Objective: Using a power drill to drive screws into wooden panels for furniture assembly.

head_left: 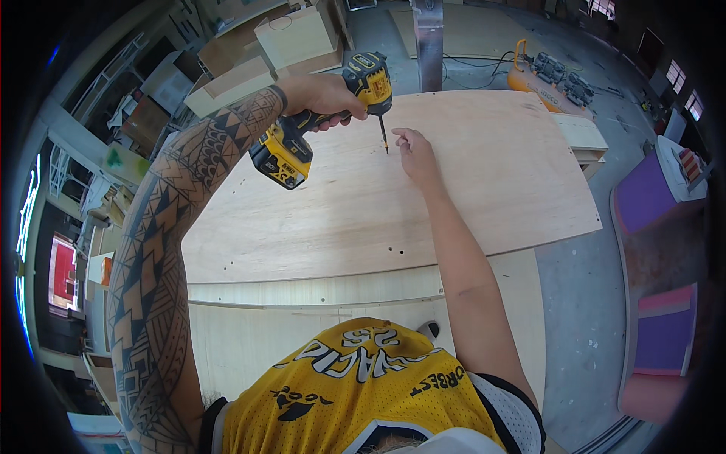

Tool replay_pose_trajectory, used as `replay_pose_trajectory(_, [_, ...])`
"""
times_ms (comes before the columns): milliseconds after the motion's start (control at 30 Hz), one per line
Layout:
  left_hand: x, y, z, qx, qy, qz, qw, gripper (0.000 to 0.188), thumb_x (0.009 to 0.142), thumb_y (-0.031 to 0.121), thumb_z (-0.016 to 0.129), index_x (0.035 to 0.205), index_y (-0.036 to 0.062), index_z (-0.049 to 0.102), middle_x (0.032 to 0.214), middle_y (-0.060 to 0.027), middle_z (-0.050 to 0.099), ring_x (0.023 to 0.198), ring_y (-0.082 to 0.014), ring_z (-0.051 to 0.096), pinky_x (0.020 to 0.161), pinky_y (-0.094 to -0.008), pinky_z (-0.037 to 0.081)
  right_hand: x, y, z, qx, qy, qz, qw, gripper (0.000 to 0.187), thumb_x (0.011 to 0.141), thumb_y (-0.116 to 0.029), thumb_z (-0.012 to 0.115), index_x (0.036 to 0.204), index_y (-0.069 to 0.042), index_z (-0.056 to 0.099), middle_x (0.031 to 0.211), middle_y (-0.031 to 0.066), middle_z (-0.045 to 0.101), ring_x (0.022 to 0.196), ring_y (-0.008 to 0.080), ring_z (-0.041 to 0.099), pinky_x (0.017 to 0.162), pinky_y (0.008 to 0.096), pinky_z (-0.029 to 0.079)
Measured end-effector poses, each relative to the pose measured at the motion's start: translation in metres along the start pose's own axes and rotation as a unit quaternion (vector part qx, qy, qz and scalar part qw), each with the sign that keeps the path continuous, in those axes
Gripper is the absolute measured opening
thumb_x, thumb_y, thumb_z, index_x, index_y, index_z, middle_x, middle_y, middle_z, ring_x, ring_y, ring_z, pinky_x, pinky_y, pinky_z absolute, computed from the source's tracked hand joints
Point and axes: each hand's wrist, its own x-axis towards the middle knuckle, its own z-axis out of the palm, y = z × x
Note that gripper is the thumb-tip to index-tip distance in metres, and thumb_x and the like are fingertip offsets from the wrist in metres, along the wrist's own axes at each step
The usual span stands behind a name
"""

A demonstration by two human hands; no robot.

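Note:
My left hand point(324, 98) is wrapped around the handle of a yellow and black cordless drill point(372, 83). The drill points downward, and its long thin bit point(385, 135) reaches the pale plywood panel point(325, 219) or stops just above it; I cannot tell which. Just right of the bit, my right hand point(413, 150) hovers over or rests on the panel. Its fingers are loosely bent and apart, with nothing visible in them. Several small dark holes and specks mark the panel near its edges, including a pair of holes point(396, 251) near the front.
A metal post point(429, 45) rises at the panel's far edge. Beyond it, at right, sits an orange air compressor point(537, 85) with a hose. Wooden boxes point(299, 38) crowd the back left. Purple and pink furniture point(656, 189) stands at right. A pale board point(484, 303) lies below the panel's front.

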Motion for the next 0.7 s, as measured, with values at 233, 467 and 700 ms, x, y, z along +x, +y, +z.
replay_pose_trajectory(233, [0.004,-0.003,-0.001,0.013,0.005,-0.015,1.000,0.031,0.088,0.036,0.074,0.087,0.0056,0.069,0.064,0.0006,0.060,0.048,-0.0109,0.058,0.047,-0.0282,0.049,0.000,0.001,-0.004,0.008,0.018,0.020,1.000,0.031,0.095,0.008,0.054,0.115,-0.004,0.074,0.103,0.0155,0.069,0.096,0.0283,0.069,0.087,0.0379,0.055])
replay_pose_trajectory(467, [0.011,-0.008,0.001,0.009,0.001,-0.023,1.000,0.032,0.088,0.037,0.073,0.087,0.0059,0.068,0.064,0.0007,0.060,0.050,-0.0109,0.059,0.049,-0.0283,0.050,0.001,0.001,-0.004,0.005,0.019,0.030,0.999,0.027,0.097,0.006,0.055,0.112,-0.004,0.074,0.103,0.0146,0.069,0.096,0.0276,0.069,0.087,0.0379,0.055])
replay_pose_trajectory(700, [0.010,-0.004,0.004,0.024,-0.009,-0.027,0.999,0.031,0.088,0.038,0.073,0.084,0.0069,0.068,0.065,0.0006,0.060,0.052,-0.0113,0.060,0.050,-0.0296,0.051,0.003,-0.001,-0.006,0.039,0.016,0.058,0.997,0.027,0.101,0.005,0.050,0.114,-0.001,0.073,0.106,0.0120,0.069,0.097,0.0206,0.066,0.089,0.0321,0.053])
